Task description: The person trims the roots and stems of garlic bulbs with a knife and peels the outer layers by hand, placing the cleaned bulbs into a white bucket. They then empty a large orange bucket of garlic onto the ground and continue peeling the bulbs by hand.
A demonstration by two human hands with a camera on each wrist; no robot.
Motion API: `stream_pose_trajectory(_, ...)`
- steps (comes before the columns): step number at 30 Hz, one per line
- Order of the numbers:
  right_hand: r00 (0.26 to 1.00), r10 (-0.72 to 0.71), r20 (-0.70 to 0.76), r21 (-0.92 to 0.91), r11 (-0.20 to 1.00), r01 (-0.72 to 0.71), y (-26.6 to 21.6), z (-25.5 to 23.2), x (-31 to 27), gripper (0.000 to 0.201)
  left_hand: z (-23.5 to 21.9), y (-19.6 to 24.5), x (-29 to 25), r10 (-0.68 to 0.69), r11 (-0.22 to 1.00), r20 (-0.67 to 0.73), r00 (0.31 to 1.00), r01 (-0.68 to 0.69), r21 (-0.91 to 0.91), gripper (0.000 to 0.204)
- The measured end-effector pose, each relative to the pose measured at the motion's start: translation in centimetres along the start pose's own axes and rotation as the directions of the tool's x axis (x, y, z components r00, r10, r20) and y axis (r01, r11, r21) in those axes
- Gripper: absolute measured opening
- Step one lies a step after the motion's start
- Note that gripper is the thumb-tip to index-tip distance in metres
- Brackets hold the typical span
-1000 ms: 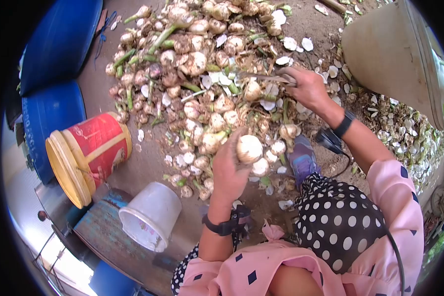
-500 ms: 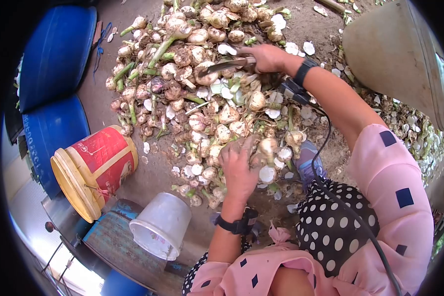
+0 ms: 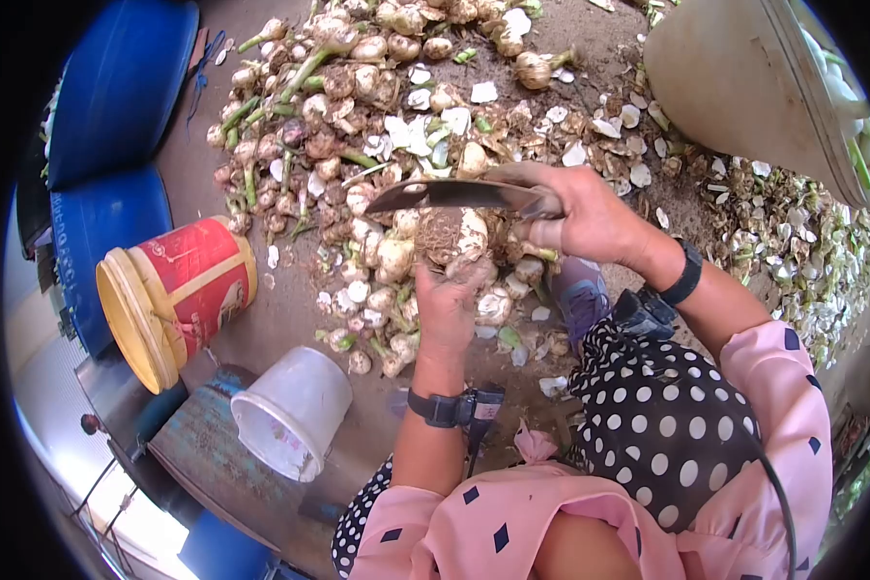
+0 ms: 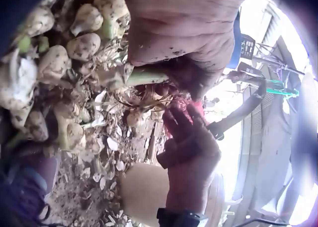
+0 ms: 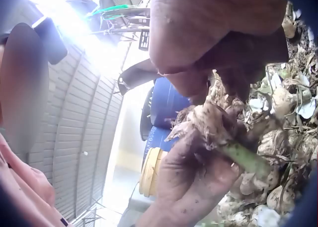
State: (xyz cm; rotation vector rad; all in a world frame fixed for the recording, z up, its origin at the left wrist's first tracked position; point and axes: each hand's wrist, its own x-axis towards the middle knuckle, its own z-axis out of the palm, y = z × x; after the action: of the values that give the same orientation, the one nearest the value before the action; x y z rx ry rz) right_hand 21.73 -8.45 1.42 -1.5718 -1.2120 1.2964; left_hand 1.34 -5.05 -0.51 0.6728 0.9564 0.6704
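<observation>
In the head view my left hand [image 3: 447, 304] grips a soil-covered bulb [image 3: 459, 237] with a mat of brown roots facing up. My right hand [image 3: 594, 217] holds a knife [image 3: 445, 196] with a broad, curved dark blade, its edge overlapping the top of the bulb in this view. From the right wrist, the bulb's papery skin [image 5: 208, 120] and green stem [image 5: 243, 157] show above the left palm. The left wrist view shows the knife blade [image 4: 241, 113] beyond the right hand's fingers. Below the hands spreads a heap of similar bulbs [image 3: 358, 77], many with green stems.
White peelings [image 3: 638, 174] litter the ground at right, beside a large beige tub [image 3: 735, 87]. To the left lie a red and yellow bucket [image 3: 188, 290] and a white bucket [image 3: 304, 401], both tipped. Blue barrels [image 3: 116, 87] stand behind. A shoe [image 3: 582, 300] rests near the heap's edge.
The right hand with the knife reached forward over the heap, then came back beside the left hand. The left hand let go of a pale, trimmed bulb and now holds a rooted one.
</observation>
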Motion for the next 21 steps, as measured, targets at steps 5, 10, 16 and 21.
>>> stream_pose_trajectory(5,0.923,-0.381,-0.061,-0.482,0.821,0.307,1.6,1.4,-1.3,0.021,-2.1,-1.1,-1.5,0.281,0.527,0.123,0.952,-0.260,0.809,0.054)
stream_pose_trajectory(10,0.891,-0.451,-0.048,-0.577,0.741,0.344,1.2,2.1,-1.6,0.021,-3.6,-1.4,-1.4,0.316,0.428,0.268,0.910,-0.389,0.816,0.034)
stream_pose_trajectory(16,0.875,-0.480,-0.066,-0.595,0.723,0.351,1.8,2.2,-1.5,0.022,-2.3,-1.2,-1.8,0.110,0.842,0.074,0.991,-0.132,0.523,0.030)
stream_pose_trajectory(21,0.874,-0.481,-0.070,-0.587,0.728,0.354,2.2,2.2,-1.3,0.023,-3.5,-0.4,-1.7,0.052,0.585,0.233,0.971,-0.219,0.781,0.026)
